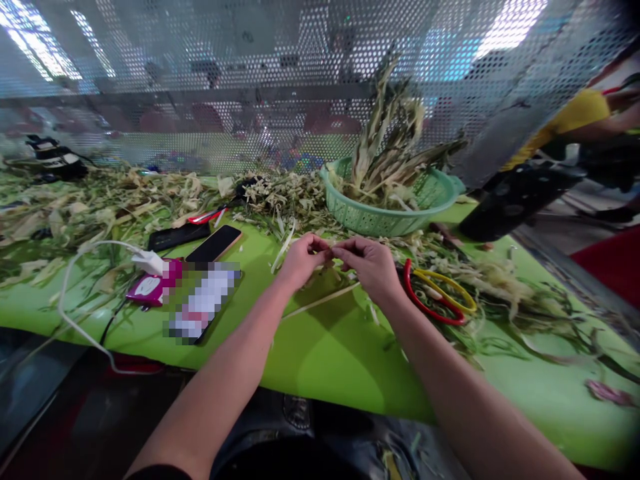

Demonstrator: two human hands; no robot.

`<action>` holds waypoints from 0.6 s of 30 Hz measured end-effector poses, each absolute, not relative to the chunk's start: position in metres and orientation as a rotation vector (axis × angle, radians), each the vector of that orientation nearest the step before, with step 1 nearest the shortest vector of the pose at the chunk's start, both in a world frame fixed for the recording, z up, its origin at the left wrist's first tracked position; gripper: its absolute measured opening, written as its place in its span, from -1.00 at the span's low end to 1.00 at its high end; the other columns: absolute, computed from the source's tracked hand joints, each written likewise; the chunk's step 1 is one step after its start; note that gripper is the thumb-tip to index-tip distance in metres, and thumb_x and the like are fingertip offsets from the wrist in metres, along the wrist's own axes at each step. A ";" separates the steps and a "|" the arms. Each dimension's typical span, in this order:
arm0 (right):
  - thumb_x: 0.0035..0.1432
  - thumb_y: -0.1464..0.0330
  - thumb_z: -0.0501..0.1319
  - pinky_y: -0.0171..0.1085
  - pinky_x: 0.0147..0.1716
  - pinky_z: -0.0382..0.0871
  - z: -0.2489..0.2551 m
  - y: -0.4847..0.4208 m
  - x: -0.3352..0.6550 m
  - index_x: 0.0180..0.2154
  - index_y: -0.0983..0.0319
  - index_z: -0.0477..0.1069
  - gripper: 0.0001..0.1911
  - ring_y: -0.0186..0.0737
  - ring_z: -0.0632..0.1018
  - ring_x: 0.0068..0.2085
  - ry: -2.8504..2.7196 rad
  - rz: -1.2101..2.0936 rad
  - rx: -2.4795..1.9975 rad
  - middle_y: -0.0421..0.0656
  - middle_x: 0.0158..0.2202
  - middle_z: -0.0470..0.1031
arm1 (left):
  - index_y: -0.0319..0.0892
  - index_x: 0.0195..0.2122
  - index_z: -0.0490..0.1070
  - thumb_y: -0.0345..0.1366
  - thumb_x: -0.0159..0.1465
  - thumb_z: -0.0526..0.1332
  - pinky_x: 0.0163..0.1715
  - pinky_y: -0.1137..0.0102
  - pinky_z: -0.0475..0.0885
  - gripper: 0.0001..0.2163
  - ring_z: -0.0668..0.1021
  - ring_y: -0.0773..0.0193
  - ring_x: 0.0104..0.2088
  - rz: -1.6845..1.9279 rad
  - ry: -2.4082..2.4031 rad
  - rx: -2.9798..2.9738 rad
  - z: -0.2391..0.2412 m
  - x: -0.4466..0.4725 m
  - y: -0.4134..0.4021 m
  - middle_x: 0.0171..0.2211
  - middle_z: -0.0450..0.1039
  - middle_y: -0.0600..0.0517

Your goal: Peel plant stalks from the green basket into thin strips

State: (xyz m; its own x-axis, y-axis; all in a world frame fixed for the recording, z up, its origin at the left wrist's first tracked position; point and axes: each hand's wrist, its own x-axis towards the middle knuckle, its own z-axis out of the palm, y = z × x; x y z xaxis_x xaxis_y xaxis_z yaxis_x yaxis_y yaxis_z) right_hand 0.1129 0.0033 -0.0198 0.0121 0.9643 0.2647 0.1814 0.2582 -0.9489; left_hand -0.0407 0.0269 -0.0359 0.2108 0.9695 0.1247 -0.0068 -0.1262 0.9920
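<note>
Both hands meet over the green table [345,360], fingertips nearly touching. My left hand [307,257] is closed in a pinch, and so is my right hand [366,261]. Whatever small piece lies between the fingertips is too fine to make out. Below them runs a thin pale strip of plant fibre [320,301], its right end close to my right hand; I cannot tell whether it is held. Just right of my right wrist lie scissors with red and yellow handles [435,312], their blades mostly hidden.
Behind the hands stands a green plastic basket [377,219] holding dried husks [385,140]. Husk scraps [125,200] cover the left and back. Phones [215,245], a purple power adapter [155,283] with a white cable, and a black bottle [515,197] flank the work. A perforated screen [225,80] rises behind.
</note>
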 end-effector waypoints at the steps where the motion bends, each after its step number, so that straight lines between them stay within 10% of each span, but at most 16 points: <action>1: -0.07 0.17 0.38 -0.31 -0.58 0.26 -0.020 0.003 0.113 -0.44 0.21 0.54 -0.76 -0.32 0.39 -0.57 -1.428 0.880 -1.156 -0.19 -0.52 0.49 | -0.24 -0.36 0.39 -0.17 0.02 0.40 -0.31 0.42 0.37 -0.71 0.48 0.37 -0.41 1.132 0.987 1.406 -0.036 -0.041 0.027 -0.44 0.44 0.07; 18: 0.07 0.24 0.29 -0.28 -0.42 0.28 -0.029 0.005 0.116 -0.37 0.19 0.55 -0.84 -0.22 0.48 -0.40 -1.601 0.683 -1.162 -0.17 -0.45 0.52 | -0.23 -0.31 0.48 -0.34 0.09 0.29 -0.34 0.43 0.35 -0.86 0.46 0.38 -0.42 1.135 1.007 1.601 -0.043 -0.036 0.028 -0.40 0.50 0.04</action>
